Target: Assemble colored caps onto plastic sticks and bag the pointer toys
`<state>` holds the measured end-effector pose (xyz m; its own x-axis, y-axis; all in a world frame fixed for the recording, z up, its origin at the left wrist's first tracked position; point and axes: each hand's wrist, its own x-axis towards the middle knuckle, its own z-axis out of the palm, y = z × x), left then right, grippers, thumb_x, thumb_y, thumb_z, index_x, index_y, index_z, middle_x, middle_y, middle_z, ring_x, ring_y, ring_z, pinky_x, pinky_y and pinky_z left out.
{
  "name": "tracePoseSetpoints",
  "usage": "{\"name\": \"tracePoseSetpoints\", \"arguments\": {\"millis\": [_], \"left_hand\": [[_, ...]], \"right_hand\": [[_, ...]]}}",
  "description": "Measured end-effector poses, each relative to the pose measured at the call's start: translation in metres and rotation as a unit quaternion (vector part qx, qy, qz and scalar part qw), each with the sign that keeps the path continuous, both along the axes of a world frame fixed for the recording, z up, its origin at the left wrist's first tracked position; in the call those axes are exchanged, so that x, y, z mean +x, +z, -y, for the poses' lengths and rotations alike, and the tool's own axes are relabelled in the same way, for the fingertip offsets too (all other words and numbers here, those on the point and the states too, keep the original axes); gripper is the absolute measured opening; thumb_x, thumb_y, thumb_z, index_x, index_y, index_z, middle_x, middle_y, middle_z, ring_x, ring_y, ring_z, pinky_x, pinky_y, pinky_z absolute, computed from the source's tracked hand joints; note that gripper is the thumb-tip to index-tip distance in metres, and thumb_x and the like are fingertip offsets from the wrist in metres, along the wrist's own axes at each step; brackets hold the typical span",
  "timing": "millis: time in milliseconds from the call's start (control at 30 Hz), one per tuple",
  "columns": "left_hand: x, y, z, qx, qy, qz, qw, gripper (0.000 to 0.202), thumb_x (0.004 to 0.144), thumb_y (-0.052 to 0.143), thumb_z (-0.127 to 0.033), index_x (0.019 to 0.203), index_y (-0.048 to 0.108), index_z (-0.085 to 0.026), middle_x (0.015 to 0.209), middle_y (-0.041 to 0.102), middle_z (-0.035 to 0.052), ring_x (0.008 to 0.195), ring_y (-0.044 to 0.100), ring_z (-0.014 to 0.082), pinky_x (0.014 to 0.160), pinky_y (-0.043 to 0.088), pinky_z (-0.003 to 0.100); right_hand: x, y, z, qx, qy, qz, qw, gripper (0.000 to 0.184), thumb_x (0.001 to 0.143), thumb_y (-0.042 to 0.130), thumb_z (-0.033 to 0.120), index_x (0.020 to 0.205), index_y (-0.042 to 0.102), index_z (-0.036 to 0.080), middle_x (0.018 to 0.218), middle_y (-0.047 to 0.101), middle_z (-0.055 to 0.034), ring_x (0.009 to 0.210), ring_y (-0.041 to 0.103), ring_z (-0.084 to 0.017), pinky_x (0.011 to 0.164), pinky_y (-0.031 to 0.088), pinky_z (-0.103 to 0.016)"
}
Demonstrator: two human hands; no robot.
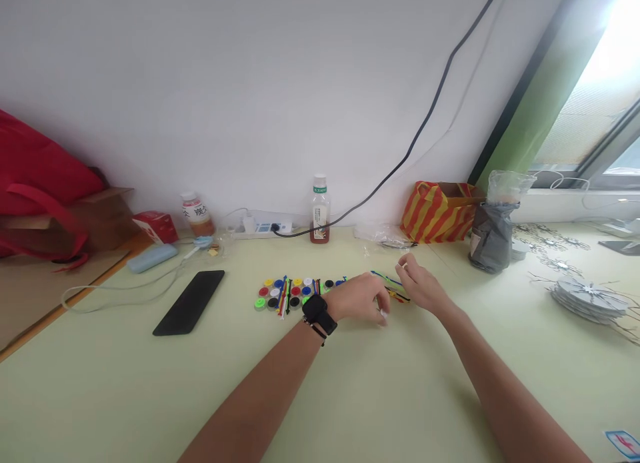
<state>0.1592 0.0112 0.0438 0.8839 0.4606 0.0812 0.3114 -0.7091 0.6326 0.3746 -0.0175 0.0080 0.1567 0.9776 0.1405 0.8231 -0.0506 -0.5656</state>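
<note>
My left hand (361, 299), with a black watch on its wrist, rests on the pale green table (320, 389) with fingers curled down beside a bundle of coloured strips (393, 287). My right hand (419, 284) hovers just right of it, fingers pinched over the same bundle. Left of both hands lie several small coloured round caps (285, 293) in rows, with thin coloured sticks across them. What either hand grips is too small to tell.
A black phone (190, 301) lies at the left. Two bottles (320, 209), a power strip (263, 228), a striped bag (440, 211) and a grey wrapped container (493, 233) stand along the wall. Grey discs (587, 297) are stacked at the right.
</note>
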Motion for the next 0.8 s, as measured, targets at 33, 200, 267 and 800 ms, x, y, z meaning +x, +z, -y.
{"name": "tracePoseSetpoints", "arguments": {"millis": [33, 200, 267, 800], "left_hand": [[0.000, -0.003, -0.001, 0.002, -0.003, -0.013, 1.000, 0.008, 0.066, 0.082, -0.024, 0.072, 0.079, -0.022, 0.079, 0.077, 0.0017, 0.078, 0.069, 0.0212, 0.068, 0.050, 0.030], [-0.006, -0.009, -0.011, 0.041, 0.011, -0.034, 0.999, 0.010, 0.063, 0.084, -0.024, 0.072, 0.081, -0.024, 0.087, 0.078, 0.0024, 0.088, 0.070, 0.0240, 0.078, 0.051, 0.032], [-0.010, -0.007, -0.015, 0.051, 0.024, -0.035, 0.998, 0.013, 0.061, 0.085, -0.024, 0.074, 0.082, -0.025, 0.092, 0.078, 0.0028, 0.089, 0.070, 0.0239, 0.080, 0.051, 0.031], [-0.021, 0.001, -0.026, 0.043, 0.066, -0.004, 0.997, 0.028, 0.068, 0.082, -0.031, 0.094, 0.078, -0.022, 0.087, 0.073, 0.0011, 0.081, 0.067, 0.0193, 0.071, 0.048, 0.028]], "right_hand": [[0.001, 0.000, 0.000, -0.005, 0.011, 0.015, 1.000, 0.024, 0.101, 0.037, 0.050, 0.099, 0.047, 0.027, 0.078, 0.067, -0.0038, 0.075, 0.063, -0.027, 0.067, 0.039, -0.034], [0.005, 0.005, 0.002, 0.043, 0.062, 0.076, 0.994, 0.025, 0.096, 0.051, 0.050, 0.096, 0.058, 0.026, 0.097, 0.068, -0.0077, 0.087, 0.064, -0.025, 0.072, 0.043, -0.035], [0.008, 0.008, 0.003, 0.031, 0.117, 0.066, 0.991, 0.025, 0.091, 0.059, 0.050, 0.090, 0.063, 0.025, 0.094, 0.069, -0.0069, 0.084, 0.063, -0.024, 0.073, 0.045, -0.035], [0.020, 0.025, 0.006, 0.001, 0.119, -0.080, 0.990, 0.018, 0.083, 0.061, 0.038, 0.075, 0.062, 0.022, 0.071, 0.062, -0.0015, 0.067, 0.052, -0.019, 0.062, 0.039, -0.032]]}}
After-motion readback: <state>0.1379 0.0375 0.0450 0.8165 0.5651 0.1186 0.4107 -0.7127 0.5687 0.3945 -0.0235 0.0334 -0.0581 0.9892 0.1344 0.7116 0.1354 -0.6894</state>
